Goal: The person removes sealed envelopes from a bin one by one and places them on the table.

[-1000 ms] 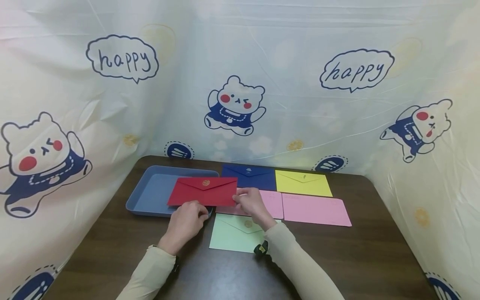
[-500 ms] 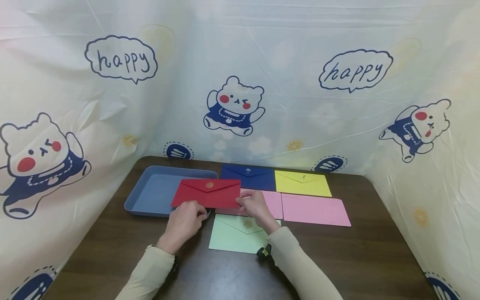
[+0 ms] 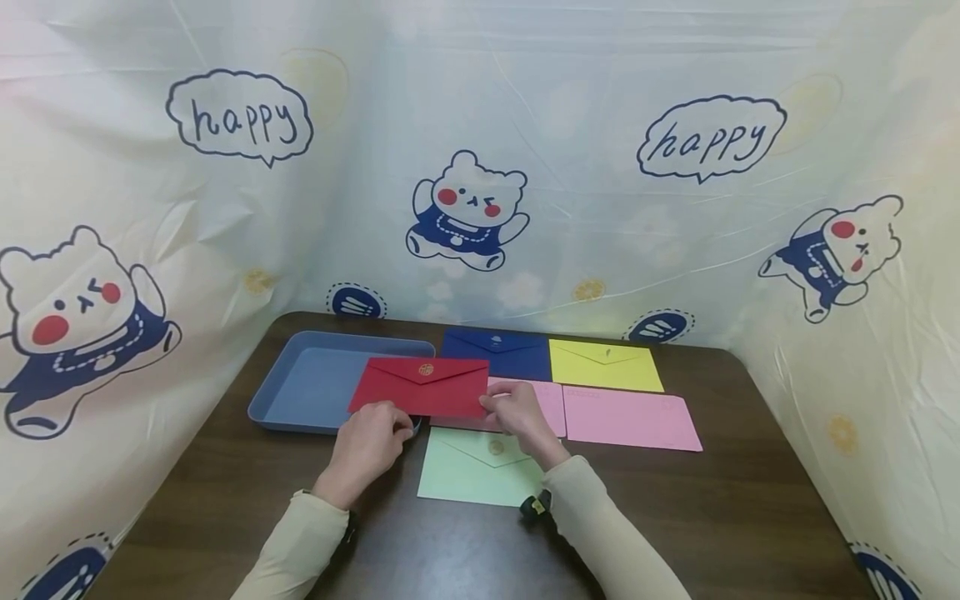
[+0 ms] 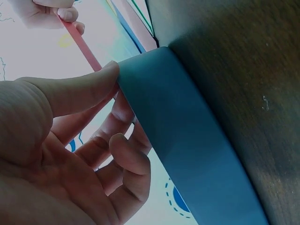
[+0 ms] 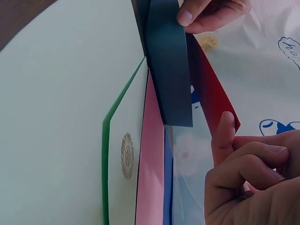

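Observation:
My right hand [image 3: 519,417] pinches the lower right corner of a red envelope [image 3: 420,389] with a gold seal on its flap. Raised over the right part of a blue tray [image 3: 307,383], the envelope also overlaps a pink envelope in the head view. With thumb and fingers, my left hand [image 3: 366,442] grips the tray's near rim by its right corner. The left wrist view shows the thumb on the tray wall [image 4: 173,131] and the fingers curled behind it. Below my right hand lies a pale green envelope [image 3: 476,471]; the right wrist view shows its gold seal [image 5: 127,155].
Behind the red envelope lie a dark blue envelope [image 3: 498,357] and a yellow envelope [image 3: 606,363]. A pink one [image 3: 630,417] sits to the right, beside the partly covered pink one [image 3: 550,404]. A printed curtain [image 3: 585,208] surrounds the brown table [image 3: 750,517].
My right hand has drawn the red envelope slightly to the right, uncovering a little more of the tray. The left hand has stayed at the tray's rim.

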Tool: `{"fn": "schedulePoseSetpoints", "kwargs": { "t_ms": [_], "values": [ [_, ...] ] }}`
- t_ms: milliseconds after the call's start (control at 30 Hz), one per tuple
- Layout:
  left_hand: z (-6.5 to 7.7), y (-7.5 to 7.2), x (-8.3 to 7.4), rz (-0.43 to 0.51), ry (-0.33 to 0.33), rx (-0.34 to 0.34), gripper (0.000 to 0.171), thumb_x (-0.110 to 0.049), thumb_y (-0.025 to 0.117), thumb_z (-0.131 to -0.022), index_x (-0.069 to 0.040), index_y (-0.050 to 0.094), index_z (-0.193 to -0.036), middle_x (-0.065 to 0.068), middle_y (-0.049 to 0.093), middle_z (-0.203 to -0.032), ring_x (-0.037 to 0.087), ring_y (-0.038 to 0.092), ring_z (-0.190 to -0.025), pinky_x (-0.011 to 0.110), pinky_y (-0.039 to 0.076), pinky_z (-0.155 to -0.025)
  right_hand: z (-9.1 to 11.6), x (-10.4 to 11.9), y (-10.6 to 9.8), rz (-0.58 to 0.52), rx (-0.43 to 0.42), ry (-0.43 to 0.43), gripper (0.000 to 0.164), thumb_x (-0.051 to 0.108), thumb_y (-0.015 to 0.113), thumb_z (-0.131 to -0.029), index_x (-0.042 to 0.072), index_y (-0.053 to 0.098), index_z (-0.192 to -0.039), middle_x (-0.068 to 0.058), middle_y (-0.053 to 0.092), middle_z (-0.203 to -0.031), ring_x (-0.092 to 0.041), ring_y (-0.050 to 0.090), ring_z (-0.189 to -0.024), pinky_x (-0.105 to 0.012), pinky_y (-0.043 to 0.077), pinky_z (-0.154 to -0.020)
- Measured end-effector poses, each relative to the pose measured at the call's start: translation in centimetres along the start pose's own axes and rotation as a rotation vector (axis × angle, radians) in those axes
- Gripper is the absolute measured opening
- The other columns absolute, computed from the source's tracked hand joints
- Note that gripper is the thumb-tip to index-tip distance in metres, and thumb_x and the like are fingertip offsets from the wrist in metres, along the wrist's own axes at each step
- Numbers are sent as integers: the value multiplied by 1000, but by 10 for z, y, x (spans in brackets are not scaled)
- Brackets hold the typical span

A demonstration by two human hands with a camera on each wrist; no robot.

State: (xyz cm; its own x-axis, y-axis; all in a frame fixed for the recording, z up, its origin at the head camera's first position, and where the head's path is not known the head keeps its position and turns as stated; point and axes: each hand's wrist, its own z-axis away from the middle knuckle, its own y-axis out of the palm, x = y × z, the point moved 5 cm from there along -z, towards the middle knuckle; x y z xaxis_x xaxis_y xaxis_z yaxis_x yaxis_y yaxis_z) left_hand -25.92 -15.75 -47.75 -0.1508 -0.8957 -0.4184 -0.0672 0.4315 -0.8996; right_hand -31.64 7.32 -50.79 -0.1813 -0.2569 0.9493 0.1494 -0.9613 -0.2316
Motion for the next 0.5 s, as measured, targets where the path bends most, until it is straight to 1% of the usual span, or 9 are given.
{"fn": "schedulePoseSetpoints", "kwargs": {
  "t_ms": [300,367,500],
  "values": [
    [0,1,3,6,5,1,18,-10,91,-81,-11,85,-98,4,72,-91,24,66,-82,42,59,-68,0,-2,-8,14,-10,6,13,10,69,-100,0,73,-108,-12,73,-81,-17,58,-55,-25,30,-45],
    [0,1,4,7,6,2,17,-9,91,-81,-11,85,-97,4,72,-91,24,66,-83,43,59,-68,2,-3,-11,30,-18,11,14,11,69,-101,1,73,-109,-11,73,-82,-19,59,-55,-25,30,-45],
    [-1,1,4,10,13,-2,15,-8,89,-83,-11,85,-97,4,73,-91,25,67,-85,44,59,-71,5,-6,-17,43,-32,17,16,12,69,-101,0,73,-111,-10,72,-82,-24,64,-60,-25,30,-45]
  ]
}}
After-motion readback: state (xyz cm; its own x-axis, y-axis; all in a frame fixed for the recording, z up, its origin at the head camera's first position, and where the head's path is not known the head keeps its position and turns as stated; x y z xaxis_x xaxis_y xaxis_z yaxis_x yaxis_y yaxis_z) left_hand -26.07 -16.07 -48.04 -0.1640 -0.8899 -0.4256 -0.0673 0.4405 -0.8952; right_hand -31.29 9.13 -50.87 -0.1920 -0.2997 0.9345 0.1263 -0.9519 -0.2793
